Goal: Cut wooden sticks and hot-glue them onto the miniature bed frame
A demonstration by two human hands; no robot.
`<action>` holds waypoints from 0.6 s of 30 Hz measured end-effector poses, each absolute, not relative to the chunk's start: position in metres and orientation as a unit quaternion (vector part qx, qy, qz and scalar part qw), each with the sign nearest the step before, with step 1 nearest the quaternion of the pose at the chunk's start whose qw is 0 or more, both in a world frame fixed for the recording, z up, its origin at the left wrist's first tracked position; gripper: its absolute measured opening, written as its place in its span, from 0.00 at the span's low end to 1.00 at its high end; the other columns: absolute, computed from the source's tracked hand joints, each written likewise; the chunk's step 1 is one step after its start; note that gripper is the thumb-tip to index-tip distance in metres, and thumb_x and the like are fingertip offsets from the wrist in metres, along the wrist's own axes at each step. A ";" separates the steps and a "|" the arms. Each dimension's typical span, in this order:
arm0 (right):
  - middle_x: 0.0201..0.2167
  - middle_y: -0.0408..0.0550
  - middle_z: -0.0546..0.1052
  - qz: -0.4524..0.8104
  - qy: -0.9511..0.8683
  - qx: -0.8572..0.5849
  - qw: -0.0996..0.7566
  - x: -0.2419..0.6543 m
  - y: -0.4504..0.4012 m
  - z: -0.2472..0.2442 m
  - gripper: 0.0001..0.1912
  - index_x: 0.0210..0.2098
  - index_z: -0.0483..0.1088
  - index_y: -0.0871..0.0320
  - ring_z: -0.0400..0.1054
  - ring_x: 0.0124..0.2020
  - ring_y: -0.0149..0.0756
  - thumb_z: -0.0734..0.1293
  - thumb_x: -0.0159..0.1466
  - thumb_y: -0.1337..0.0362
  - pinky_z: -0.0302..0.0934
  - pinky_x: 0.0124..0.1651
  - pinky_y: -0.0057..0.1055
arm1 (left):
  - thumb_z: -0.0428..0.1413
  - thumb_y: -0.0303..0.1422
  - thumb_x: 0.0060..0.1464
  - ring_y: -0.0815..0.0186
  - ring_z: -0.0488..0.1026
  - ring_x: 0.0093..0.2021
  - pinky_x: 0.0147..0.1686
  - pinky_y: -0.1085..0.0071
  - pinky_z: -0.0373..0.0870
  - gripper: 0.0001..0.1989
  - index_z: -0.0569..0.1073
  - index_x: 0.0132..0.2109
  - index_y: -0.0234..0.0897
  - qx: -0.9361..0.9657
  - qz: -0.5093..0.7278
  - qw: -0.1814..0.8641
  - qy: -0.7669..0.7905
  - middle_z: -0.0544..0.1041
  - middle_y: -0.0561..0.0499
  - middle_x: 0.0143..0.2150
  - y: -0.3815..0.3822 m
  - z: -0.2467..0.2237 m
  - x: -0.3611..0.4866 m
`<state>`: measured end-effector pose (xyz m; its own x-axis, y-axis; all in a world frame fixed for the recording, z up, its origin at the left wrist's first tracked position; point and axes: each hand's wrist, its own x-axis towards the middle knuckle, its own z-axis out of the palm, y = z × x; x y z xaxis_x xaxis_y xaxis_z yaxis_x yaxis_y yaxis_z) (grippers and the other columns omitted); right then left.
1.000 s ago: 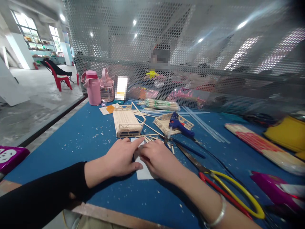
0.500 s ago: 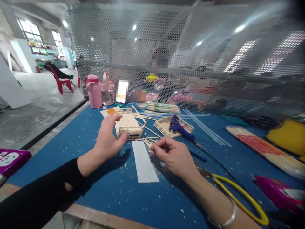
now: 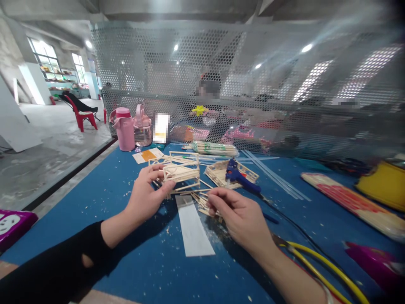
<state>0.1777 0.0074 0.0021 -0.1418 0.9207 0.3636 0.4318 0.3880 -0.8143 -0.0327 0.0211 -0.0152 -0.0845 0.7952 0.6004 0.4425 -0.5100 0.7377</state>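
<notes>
Indoors at a blue worktable (image 3: 104, 185), my left hand (image 3: 148, 190) grips a small frame of pale sticks (image 3: 182, 173) between thumb and fingers — whether it hangs clear of the surface, I cannot tell. My right hand (image 3: 238, 215) is poised beside a scatter of loose sticks (image 3: 201, 202), thumb and fingertips drawn together; whether anything is pinched there cannot be made out. A white strip (image 3: 194, 230) lies flat between my hands, on the near side of the frame. Beyond my right hand, a blue glue gun (image 3: 242, 177) rests across a shallow stick-built tray (image 3: 215, 172) — farther back, a wrapped bundle (image 3: 215, 148) lies before a perforated screen (image 3: 158, 76).
</notes>
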 end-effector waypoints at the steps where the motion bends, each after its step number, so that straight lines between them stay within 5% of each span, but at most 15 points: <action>1: 0.20 0.43 0.73 0.272 -0.703 -0.474 0.455 0.177 0.006 0.004 0.12 0.29 0.70 0.57 0.67 0.21 0.31 0.63 0.60 0.55 0.62 0.27 0.27 | 0.57 0.34 0.51 0.58 0.68 0.51 0.55 0.52 0.60 0.05 0.75 0.34 0.36 0.648 0.580 0.171 0.463 0.74 0.44 0.47 0.018 -0.014 -0.031; 9: 0.30 0.46 0.79 0.135 -0.753 -0.425 0.484 0.172 -0.016 0.022 0.09 0.40 0.71 0.53 0.74 0.31 0.35 0.62 0.64 0.60 0.67 0.34 0.30 | 0.53 0.38 0.56 0.63 0.73 0.40 0.46 0.63 0.69 0.10 0.72 0.40 0.36 0.570 0.617 0.361 0.404 0.78 0.47 0.39 0.003 -0.012 -0.022; 18: 0.30 0.45 0.79 -0.134 -0.830 -0.306 0.447 0.142 -0.001 0.040 0.06 0.34 0.73 0.55 0.70 0.33 0.35 0.63 0.63 0.67 0.58 0.39 0.34 | 0.54 0.36 0.55 0.62 0.73 0.41 0.48 0.60 0.68 0.09 0.74 0.40 0.36 0.598 0.598 0.366 0.389 0.78 0.46 0.40 -0.001 -0.015 -0.018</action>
<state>0.1425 -0.0010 0.0400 -0.4129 0.3875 0.8242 0.6266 0.7776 -0.0516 -0.0176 -0.0012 -0.0147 -0.0175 0.9025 0.4304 0.0265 -0.4299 0.9025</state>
